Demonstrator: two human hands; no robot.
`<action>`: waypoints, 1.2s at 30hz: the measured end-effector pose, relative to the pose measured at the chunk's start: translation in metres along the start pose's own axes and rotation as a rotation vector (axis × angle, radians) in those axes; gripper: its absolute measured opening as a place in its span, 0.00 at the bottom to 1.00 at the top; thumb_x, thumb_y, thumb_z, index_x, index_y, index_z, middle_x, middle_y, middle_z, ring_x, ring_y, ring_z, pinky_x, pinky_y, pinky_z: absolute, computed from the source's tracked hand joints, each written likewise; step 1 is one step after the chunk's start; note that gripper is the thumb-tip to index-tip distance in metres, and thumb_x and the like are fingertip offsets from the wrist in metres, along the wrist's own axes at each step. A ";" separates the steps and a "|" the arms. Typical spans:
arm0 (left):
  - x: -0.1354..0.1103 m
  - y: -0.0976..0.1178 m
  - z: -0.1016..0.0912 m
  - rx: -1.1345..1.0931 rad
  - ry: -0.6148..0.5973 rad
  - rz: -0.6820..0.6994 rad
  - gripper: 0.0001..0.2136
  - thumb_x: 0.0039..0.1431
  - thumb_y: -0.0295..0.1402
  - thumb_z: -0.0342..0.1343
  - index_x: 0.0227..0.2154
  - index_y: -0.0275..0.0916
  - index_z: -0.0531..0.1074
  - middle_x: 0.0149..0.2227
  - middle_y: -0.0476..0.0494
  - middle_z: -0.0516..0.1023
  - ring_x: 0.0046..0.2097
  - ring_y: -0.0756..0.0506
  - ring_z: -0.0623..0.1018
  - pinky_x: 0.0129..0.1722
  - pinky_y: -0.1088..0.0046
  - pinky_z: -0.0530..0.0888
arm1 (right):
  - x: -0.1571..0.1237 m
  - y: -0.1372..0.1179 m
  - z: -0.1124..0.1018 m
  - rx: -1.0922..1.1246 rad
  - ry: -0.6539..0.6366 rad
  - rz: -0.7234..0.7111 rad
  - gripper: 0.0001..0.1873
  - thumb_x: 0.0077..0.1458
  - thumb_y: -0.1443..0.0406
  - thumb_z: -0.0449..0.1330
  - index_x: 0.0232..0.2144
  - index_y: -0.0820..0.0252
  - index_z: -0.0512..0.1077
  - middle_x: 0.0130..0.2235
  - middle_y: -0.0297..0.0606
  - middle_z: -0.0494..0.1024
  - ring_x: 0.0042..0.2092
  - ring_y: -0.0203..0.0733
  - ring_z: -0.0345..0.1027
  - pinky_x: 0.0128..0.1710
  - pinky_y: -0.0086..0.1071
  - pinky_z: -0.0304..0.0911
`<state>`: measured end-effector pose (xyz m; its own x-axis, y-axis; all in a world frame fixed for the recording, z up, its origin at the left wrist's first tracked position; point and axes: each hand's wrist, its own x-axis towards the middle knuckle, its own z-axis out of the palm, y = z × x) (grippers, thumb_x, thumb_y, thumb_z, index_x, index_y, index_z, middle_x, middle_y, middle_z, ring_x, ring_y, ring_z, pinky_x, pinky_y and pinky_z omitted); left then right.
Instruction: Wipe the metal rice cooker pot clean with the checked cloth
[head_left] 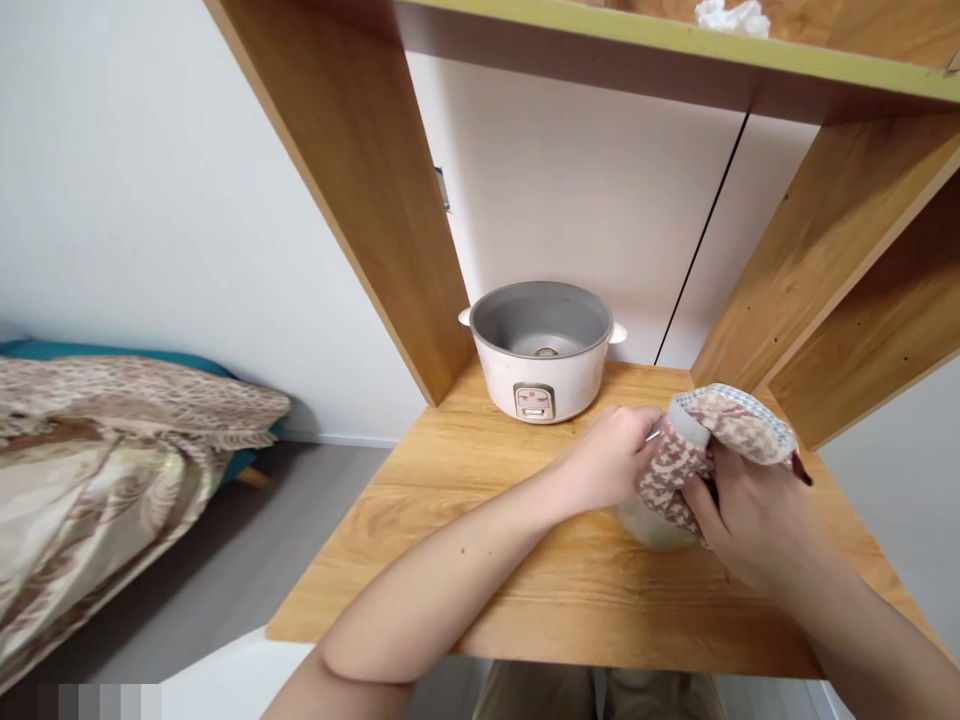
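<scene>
A brown-and-cream patterned cloth [675,468] with a blue-and-white checked edge is bunched up at the right of the wooden tabletop. My right hand [757,510] grips it, its fingers partly tucked into the folds. My left hand [619,455] is closed at the cloth's left side, and a thin shiny bit shows at its fingertips; the rest of what it pinches is hidden. Below the cloth, a pale, rounded, see-through object [660,528] shows in part. Behind my hands stands a white electric pot [499,375], uncovered, with a grey inside and two side handles.
Wooden side panels [352,180] and a shelf [600,50] frame the tabletop [405,520]. White crumpled tissue [733,18] lies on the shelf. At the left, a patterned cover [112,480] drapes over teal furniture.
</scene>
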<state>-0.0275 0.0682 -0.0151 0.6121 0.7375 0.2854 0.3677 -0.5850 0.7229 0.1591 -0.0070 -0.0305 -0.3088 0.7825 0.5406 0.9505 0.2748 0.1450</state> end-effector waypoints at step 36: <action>-0.005 0.008 0.016 0.080 0.060 -0.082 0.11 0.64 0.32 0.48 0.25 0.41 0.64 0.23 0.48 0.73 0.27 0.47 0.72 0.27 0.70 0.61 | 0.015 0.017 -0.005 -0.256 0.046 -0.300 0.18 0.58 0.69 0.46 0.21 0.59 0.70 0.20 0.43 0.69 0.23 0.41 0.52 0.30 0.40 0.30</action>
<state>-0.0169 0.0544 -0.0206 0.5350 0.8018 0.2662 0.4711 -0.5447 0.6938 0.1706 0.0065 -0.0162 -0.5775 0.6611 0.4789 0.7983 0.3348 0.5006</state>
